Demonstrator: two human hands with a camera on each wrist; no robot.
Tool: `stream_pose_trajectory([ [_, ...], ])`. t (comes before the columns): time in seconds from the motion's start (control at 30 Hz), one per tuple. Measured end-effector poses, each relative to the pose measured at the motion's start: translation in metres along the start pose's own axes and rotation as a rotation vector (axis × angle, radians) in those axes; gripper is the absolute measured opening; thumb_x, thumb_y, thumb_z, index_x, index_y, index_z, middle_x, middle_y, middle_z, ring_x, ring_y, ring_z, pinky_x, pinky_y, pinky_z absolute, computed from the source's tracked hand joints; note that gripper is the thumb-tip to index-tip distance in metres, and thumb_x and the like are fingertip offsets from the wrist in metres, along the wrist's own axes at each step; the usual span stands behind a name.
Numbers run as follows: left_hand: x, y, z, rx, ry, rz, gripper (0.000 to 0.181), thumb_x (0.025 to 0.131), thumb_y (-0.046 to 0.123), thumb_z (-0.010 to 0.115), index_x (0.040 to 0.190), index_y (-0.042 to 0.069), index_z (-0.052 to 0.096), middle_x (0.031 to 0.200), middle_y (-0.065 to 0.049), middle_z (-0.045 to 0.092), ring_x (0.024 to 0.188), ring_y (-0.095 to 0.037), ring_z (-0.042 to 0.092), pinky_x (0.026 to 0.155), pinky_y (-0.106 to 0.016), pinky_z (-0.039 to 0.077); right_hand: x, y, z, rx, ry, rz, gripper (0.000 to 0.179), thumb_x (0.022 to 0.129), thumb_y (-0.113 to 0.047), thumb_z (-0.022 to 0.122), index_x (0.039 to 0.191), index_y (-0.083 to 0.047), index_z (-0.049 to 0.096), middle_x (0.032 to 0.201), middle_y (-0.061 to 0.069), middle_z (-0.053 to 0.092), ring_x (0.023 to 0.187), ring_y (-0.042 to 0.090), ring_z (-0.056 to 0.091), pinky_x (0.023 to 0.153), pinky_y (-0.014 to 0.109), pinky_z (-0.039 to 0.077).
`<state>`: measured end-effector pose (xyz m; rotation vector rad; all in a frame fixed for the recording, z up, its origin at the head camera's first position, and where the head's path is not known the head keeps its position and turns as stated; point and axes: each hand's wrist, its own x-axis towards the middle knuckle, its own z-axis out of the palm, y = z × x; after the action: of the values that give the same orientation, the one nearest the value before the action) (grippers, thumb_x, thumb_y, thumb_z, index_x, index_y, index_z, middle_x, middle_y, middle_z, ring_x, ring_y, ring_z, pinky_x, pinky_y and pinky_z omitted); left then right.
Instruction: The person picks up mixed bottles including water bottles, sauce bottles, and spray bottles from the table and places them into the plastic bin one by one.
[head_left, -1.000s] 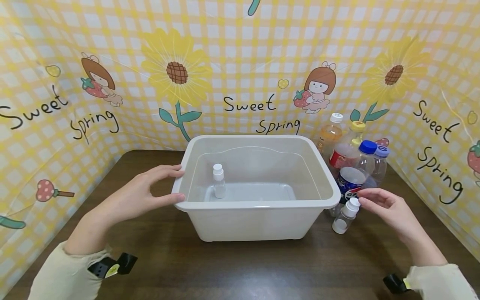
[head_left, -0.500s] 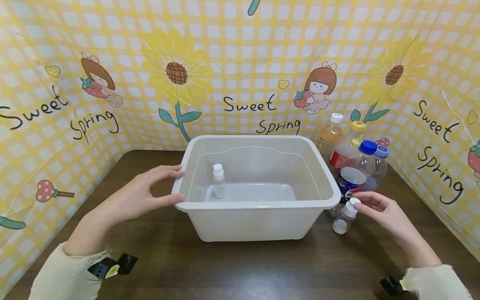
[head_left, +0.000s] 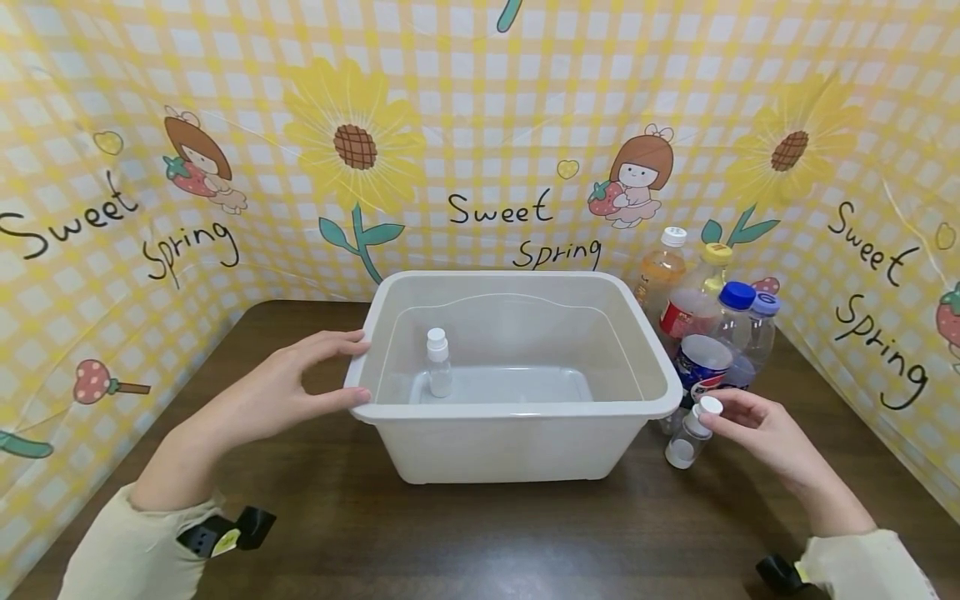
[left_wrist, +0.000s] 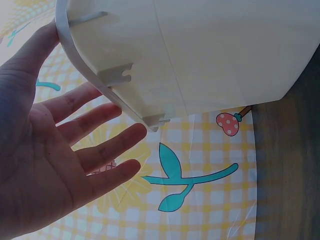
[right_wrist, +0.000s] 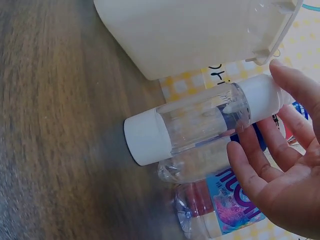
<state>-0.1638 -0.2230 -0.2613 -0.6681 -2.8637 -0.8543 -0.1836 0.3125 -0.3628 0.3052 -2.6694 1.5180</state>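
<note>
Small bottle (head_left: 687, 444) stood upright on the tabletop (head_left: 480, 533), just outside the tub's near right corner. Your right hand (head_left: 780, 442) had thumb and fingers bent around its white cap; how firm the pinch was, you couldn't tell from these views. You likely took the cap because it was the part nearest your fingers, with the body crowded by tub and bottles.

Your left hand (head_left: 300, 379), well apart from the right, touched the tub (head_left: 517, 410) at its left rim, fingers spread and fairly straight, probably to steady it rather than lift. Inside the tub, toward its left, stood a second small bottle (head_left: 439, 379), also white-capped.

Beyond your right hand you had a cluster along the tub's right side, presumably kept there for reach: orange-tinted bottle (head_left: 663, 267), yellow-capped bottle (head_left: 686, 317), blue-capped bottle (head_left: 701, 362) and pale-blue-capped bottle (head_left: 761, 333). Patterned cloth (head_left: 480, 125) formed the backdrop.

Your right wrist view gave the small bottle's broad white base and a blue-and-pink label (right_wrist: 235, 205), neither clear from the head. Your left wrist view showed notched ribs (left_wrist: 117, 75) under the rim; only the head view showed the tub's inside.
</note>
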Motion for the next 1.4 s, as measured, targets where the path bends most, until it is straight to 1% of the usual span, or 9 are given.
stream_pose_trajectory([
  [0.3,0.0,0.001,-0.001,-0.001,-0.002,0.001,0.059,0.083,0.043,0.067,0.132,0.013,0.051,0.141,-0.004,0.048,0.132,-0.029,0.041,0.1,-0.051,0.039,0.0,-0.006,-0.004,-0.002,0.016,-0.014,0.022,0.089,-0.01,0.062,0.11,-0.012,0.063,0.093,-0.029,0.062,0.082,-0.006,0.061,0.071,0.013,0.049],
  [0.6,-0.001,0.001,-0.001,-0.004,-0.003,-0.002,0.059,0.083,0.043,0.067,0.132,0.013,0.051,0.141,-0.004,0.048,0.133,-0.029,0.041,0.101,-0.052,0.038,0.002,-0.014,-0.01,0.009,0.023,-0.037,0.023,0.089,-0.008,0.061,0.108,-0.02,0.064,0.093,-0.028,0.064,0.081,-0.005,0.061,0.07,0.014,0.049],
  [0.77,-0.001,0.0,0.0,-0.004,-0.005,-0.002,0.059,0.083,0.043,0.067,0.132,0.012,0.051,0.142,-0.004,0.047,0.133,-0.029,0.041,0.101,-0.052,0.039,0.002,-0.021,-0.014,-0.005,0.039,-0.048,0.021,0.089,-0.009,0.062,0.107,-0.019,0.064,0.092,-0.028,0.064,0.08,-0.004,0.061,0.069,0.014,0.049],
  [0.9,0.0,0.0,0.0,0.001,-0.003,0.002,0.059,0.083,0.042,0.067,0.131,0.012,0.052,0.141,-0.004,0.048,0.132,-0.029,0.041,0.1,-0.051,0.039,0.001,-0.026,-0.017,-0.028,0.049,-0.033,0.019,0.09,-0.012,0.062,0.107,-0.02,0.063,0.091,-0.029,0.064,0.08,-0.005,0.061,0.07,0.014,0.049],
  [1.1,0.0,0.0,0.0,0.006,-0.001,0.002,0.059,0.083,0.042,0.067,0.131,0.012,0.052,0.141,-0.005,0.048,0.132,-0.03,0.041,0.1,-0.052,0.039,0.002,-0.032,-0.021,-0.029,0.056,-0.053,0.021,0.089,-0.009,0.061,0.107,-0.021,0.064,0.09,-0.027,0.065,0.08,-0.004,0.061,0.07,0.013,0.047],
  [1.3,0.001,0.0,0.0,0.006,-0.001,0.0,0.059,0.083,0.043,0.067,0.131,0.012,0.052,0.141,-0.004,0.048,0.132,-0.029,0.041,0.101,-0.052,0.039,0.003,-0.042,-0.026,-0.072,0.059,-0.013,0.017,0.091,-0.015,0.06,0.107,-0.021,0.061,0.09,-0.029,0.063,0.082,-0.005,0.06,0.071,0.013,0.046],
  [1.4,0.001,0.0,0.0,0.005,-0.003,-0.004,0.06,0.083,0.043,0.067,0.132,0.012,0.051,0.141,-0.004,0.047,0.132,-0.03,0.041,0.101,-0.053,0.039,0.003,-0.045,-0.028,-0.077,0.066,-0.003,0.017,0.091,-0.016,0.06,0.106,-0.024,0.062,0.089,-0.028,0.062,0.082,-0.005,0.059,0.07,0.014,0.046],
])
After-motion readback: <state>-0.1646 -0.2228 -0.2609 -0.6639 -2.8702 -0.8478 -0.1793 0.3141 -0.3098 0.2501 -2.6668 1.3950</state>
